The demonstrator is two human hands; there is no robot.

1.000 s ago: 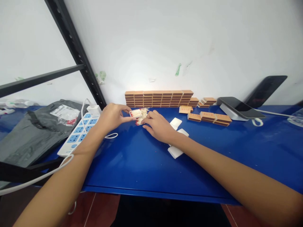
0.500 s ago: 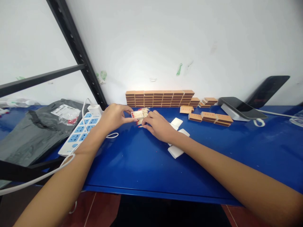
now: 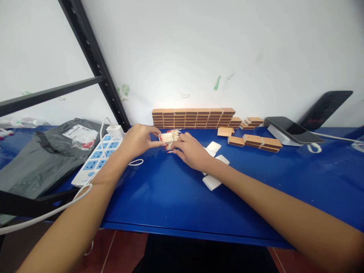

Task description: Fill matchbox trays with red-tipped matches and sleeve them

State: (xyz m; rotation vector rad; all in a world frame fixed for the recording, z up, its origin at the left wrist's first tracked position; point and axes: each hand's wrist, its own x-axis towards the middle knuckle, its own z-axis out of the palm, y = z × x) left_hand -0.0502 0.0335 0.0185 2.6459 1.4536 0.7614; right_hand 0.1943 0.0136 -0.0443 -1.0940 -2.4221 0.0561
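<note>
My left hand [image 3: 138, 141] pinches a small open matchbox tray [image 3: 165, 137] filled with red-tipped matches, held just above the blue table [image 3: 159, 193]. My right hand [image 3: 191, 151] rests beside it, fingers curled on a loose heap of matches [image 3: 174, 141] on the table. Behind the hands, a long wall of stacked brown matchboxes [image 3: 193, 118] stands against the white wall. White inner trays [image 3: 212, 167] lie under and beside my right wrist.
More matchboxes [image 3: 254, 141] lie loose at the right of the stack. A white and blue power strip [image 3: 98, 161] with a white cable and a grey plastic bag [image 3: 42, 157] sit on the left. A dark phone on a stand [image 3: 287, 129] is at the right. A black shelf frame [image 3: 93, 64] rises at the left.
Both hands stay at the matches; the tray in my left hand has shifted slightly toward the right hand. The view has drifted a little.
</note>
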